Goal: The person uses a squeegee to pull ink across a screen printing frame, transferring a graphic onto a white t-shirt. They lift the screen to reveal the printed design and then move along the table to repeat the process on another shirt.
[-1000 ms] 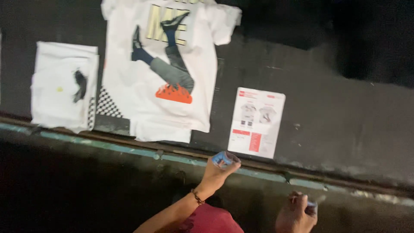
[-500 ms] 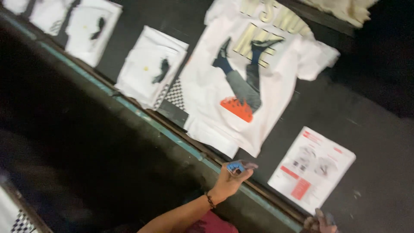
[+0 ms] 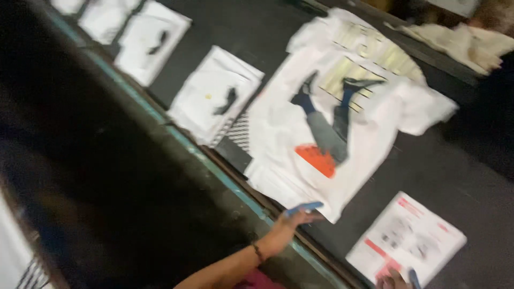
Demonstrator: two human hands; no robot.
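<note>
Left hand [image 3: 297,218]: grasping a small blue object [image 3: 303,207], touching the hem of the white printed T-shirt [image 3: 332,134] spread up-right along the desk [image 3: 455,176]. Right hand [image 3: 393,279]: bottom edge, grip unclear.

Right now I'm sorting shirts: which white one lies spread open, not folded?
The printed T-shirt nearest the left hand, sleeves out; the folded ones lie left.

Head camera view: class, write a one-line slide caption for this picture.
A left hand holding a small blue object reaches toward a printed white T-shirt on a dark table, beside a paper sheet.
</note>
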